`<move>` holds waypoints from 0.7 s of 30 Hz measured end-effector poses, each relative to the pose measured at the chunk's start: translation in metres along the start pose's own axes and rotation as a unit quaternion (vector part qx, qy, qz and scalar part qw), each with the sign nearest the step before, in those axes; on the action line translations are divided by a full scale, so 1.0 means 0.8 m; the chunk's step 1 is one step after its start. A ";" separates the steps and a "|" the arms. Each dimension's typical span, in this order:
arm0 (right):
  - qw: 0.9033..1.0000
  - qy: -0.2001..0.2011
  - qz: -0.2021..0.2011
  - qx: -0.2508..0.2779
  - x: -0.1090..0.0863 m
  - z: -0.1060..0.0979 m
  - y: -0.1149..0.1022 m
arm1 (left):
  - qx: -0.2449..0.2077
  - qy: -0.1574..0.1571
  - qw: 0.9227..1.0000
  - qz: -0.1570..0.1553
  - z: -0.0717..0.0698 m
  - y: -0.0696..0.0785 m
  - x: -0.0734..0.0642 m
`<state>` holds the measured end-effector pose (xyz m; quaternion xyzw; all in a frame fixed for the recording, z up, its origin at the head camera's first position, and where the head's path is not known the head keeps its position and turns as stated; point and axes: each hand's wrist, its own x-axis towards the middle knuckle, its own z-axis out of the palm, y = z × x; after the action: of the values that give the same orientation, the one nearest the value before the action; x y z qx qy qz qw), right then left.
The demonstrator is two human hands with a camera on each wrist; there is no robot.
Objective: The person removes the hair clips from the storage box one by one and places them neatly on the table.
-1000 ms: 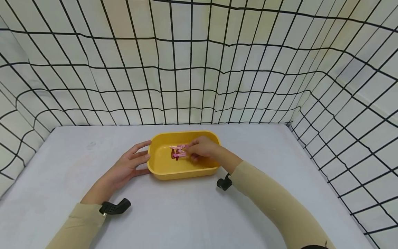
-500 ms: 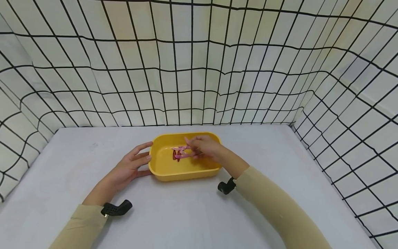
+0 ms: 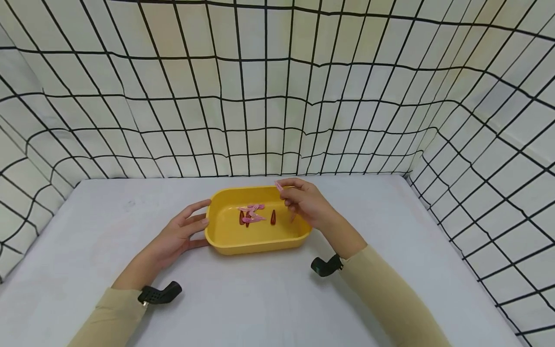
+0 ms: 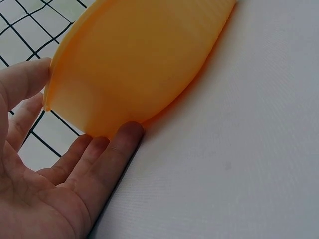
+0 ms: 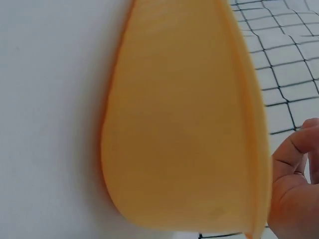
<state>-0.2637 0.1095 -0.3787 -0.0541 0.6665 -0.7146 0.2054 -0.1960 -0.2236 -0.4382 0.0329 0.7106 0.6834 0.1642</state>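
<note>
Yellow tray [image 3: 238, 240] on white table [image 3: 243, 299]. L hand [image 3: 184, 232] rests w/ fingers spread against tray's L end, touching wall & rim, not wrapped round it. R hand [image 3: 307, 203] pinches a pink clip [image 3: 279, 186] btwn thumb & fingertips, by far rim toward R end; exact ht. unclear. In tray, L of centre: small heap of other pink clips [image 3: 251, 220], w/ red clips [image 3: 241, 218] partly under; lone red clip [image 3: 273, 218] lies just R of heap. Clips look light, stiff, smooth, prob. slippery; best hold = long edges nr wide end. Tray prob. light plastic, apt to slide; steady at end wall.
</note>
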 end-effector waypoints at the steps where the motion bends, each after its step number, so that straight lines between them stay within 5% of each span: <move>1: 1.000 -0.001 -0.005 0.009 -0.004 -0.004 -0.002 | 0.001 0.000 1.000 0.001 0.000 0.000 0.000; 12: 0.996 0.027 -0.035 0.074 -0.027 -0.037 -0.003 | -0.006 -0.008 1.000 0.008 -0.001 -0.003 0.003; 21: 0.993 0.070 -0.069 0.067 -0.030 -0.063 -0.004 | 0.010 0.005 1.000 0.018 0.003 -0.001 -0.003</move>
<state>-0.2601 0.1657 -0.3762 -0.0355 0.6246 -0.7721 0.1114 -0.1928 -0.2222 -0.4388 0.0433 0.7173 0.6795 0.1482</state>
